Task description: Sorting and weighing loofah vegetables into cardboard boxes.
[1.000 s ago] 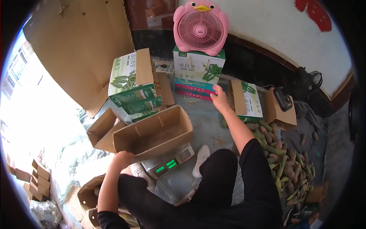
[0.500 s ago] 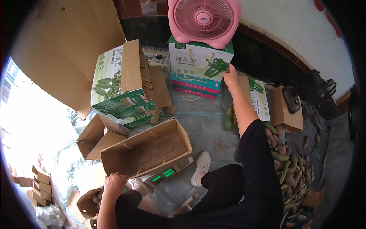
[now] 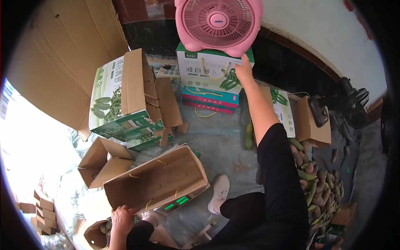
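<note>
An open brown cardboard box (image 3: pixel 156 177) with yellow cord handles lies on a scale with a green lit display (image 3: pixel 177 203). My left hand (image 3: pixel 122 218) is closed on this box's near left corner. Up ahead, my right hand (image 3: pixel 244 71) reaches to the upper right of a white and green printed carton (image 3: pixel 191 62). Its stretched finger meets the foot of a pink fan (image 3: pixel 216 21), which stands on that carton. The thumb is apart from the finger; the other fingers are hidden. Under the carton lie teal and pink boxes (image 3: pixel 210 100).
Printed cartons (image 3: pixel 121 91) stand at left, with a smaller open box (image 3: pixel 104 160) in front. At right are a pile of green and reddish radishes (image 3: pixel 318 187), a brown carton (image 3: pixel 312 121) and a black fan (image 3: pixel 352 102). A power strip (image 3: pixel 168 71) lies by the wall.
My right hand has moved up and slightly left, from the carton's right edge to the fan's foot. The view has shifted a little. My left hand stays at the box's corner.
</note>
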Demonstrator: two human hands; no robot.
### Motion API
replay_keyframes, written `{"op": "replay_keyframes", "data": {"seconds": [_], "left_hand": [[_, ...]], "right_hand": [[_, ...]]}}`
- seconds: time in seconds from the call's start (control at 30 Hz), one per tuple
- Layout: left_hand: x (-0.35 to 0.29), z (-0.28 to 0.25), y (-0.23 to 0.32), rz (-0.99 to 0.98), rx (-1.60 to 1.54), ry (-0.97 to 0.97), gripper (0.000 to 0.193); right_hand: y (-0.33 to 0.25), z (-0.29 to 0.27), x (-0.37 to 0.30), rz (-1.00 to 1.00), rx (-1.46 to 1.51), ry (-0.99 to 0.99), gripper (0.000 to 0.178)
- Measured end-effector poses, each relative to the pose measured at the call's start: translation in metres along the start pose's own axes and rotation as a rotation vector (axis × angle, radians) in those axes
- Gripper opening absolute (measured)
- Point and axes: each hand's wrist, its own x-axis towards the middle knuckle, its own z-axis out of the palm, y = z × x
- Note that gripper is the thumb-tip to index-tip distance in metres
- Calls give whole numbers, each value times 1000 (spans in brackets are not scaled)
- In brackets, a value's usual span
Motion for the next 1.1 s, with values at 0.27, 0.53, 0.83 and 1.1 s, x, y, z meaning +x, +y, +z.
{"op": "replay_keyframes", "data": {"seconds": [0.27,0.53,0.83,1.1], "left_hand": [[-1,-2,0,6,-27,2,25],[5,2,-1,13,-13,32,24],[5,0,1,8,0,8,24],[5,-1,2,3,8,9,25]], "right_hand": [[-6,26,1,88,-16,-80,70],[1,33,5,61,2,-37,76],[1,33,4,54,-17,-60,78],[-1,32,8,69,-13,-70,75]]}}
